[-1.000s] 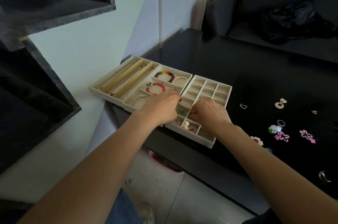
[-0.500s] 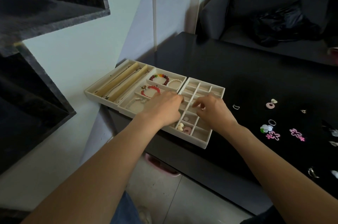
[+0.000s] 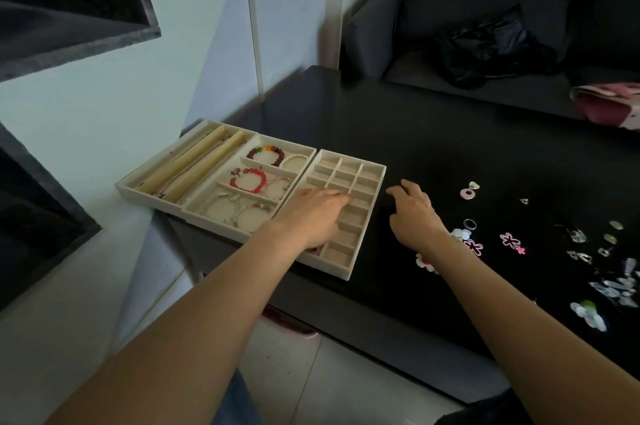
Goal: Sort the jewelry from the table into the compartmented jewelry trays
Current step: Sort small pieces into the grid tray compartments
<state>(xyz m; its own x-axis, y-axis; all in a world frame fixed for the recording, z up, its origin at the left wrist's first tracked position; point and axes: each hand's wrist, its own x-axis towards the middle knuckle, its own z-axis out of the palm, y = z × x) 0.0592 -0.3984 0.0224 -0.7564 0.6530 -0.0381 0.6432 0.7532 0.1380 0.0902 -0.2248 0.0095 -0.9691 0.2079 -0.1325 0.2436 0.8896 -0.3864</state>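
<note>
Three cream jewelry trays stand side by side at the black table's left edge. The small-grid tray is nearest the loose pieces. My left hand lies over its middle cells with fingers stretched forward, covering what is beneath. My right hand hovers just right of that tray above the bare table, fingers loosely bent, holding nothing visible. The bracelet tray holds a red bead bracelet, a dark bead bracelet and silver chains. Pink flower pieces, a ring and a pink disc earring lie scattered to the right.
The long-slot tray overhangs the table's left corner beside the wall. More clear and silver pieces lie at the far right. A dark sofa with a black bag and a pink item stands behind the table. Tiled floor below.
My right hand has left the grid tray and moved right onto the open table. My left hand stays over the tray, fingers stretched further forward. The camera has turned slightly right.
</note>
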